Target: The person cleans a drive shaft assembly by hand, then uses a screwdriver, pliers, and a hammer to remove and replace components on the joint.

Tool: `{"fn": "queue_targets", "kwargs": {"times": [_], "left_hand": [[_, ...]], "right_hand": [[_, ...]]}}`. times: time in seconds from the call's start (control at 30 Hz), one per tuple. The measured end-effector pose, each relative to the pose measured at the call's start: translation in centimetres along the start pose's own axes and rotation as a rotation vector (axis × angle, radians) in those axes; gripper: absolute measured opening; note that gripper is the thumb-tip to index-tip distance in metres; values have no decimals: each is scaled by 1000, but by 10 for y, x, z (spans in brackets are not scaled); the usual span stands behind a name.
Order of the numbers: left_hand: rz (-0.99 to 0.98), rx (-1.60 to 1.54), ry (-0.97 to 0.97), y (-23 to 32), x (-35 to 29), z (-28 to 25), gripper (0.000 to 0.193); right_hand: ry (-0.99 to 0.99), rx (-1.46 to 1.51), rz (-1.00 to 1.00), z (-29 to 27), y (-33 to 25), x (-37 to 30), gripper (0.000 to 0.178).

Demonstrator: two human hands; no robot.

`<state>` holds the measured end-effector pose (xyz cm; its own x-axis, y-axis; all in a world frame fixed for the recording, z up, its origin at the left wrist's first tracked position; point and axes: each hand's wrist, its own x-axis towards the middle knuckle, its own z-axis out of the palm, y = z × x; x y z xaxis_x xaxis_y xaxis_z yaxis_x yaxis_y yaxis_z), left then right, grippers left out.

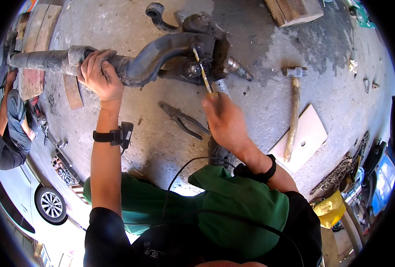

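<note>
So that big dark axle beam (155, 55) of yours lies across the concrete floor (255, 107), and its right end is a grimy mess around the bracket (221, 50). Your left hand (100, 75) is wrapped over the beam's tube, fingers curled on top, and your right hand (224, 120) is a bit blurred but closed round the handle of what looks like a screwdriver (203, 73), tip right up at the beam's bracket end. Can't tell whether it's actually dug in or just touching. I'd call you partway through: the tool's on the spot, but there's loads of dark crud on that end and the bracket looks attached to the beam, so I'd guess that spot isn't finished. Can't see whether anything's come loose. On your side of the beam you've got open pliers (179, 118) lying unused, and off past its right end a hammer (294, 102), handle across a pale board (311, 133). Wooden planks (32, 82) sit by the beam's left end, and farther out past them there's a co-worker (8, 124) and a white car (17, 189).
</note>
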<state>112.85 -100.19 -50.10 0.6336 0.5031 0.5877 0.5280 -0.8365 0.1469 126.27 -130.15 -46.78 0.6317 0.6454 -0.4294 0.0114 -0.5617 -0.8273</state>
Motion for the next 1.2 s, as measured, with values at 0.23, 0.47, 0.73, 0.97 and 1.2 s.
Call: {"fn": "queue_targets", "kwargs": {"times": [0.23, 0.47, 0.73, 0.97, 1.2], "left_hand": [[2, -7, -3, -2, 0, 0, 31], [11, 8, -48, 2, 1, -3, 36], [25, -6, -55, -1, 1, -4, 37], [38, 0, -53, 0, 3, -6, 39], [52, 29, -42, 3, 3, -7, 39]], "right_hand": [[-12, 2, -175, -12, 0, 4, 37], [-153, 254, 228, -22, -8, 5, 39], [-227, 384, 273, -30, -15, 6, 38], [-222, 369, 317, -35, -22, 7, 38], [-190, 331, 296, -32, -18, 5, 35]]}}
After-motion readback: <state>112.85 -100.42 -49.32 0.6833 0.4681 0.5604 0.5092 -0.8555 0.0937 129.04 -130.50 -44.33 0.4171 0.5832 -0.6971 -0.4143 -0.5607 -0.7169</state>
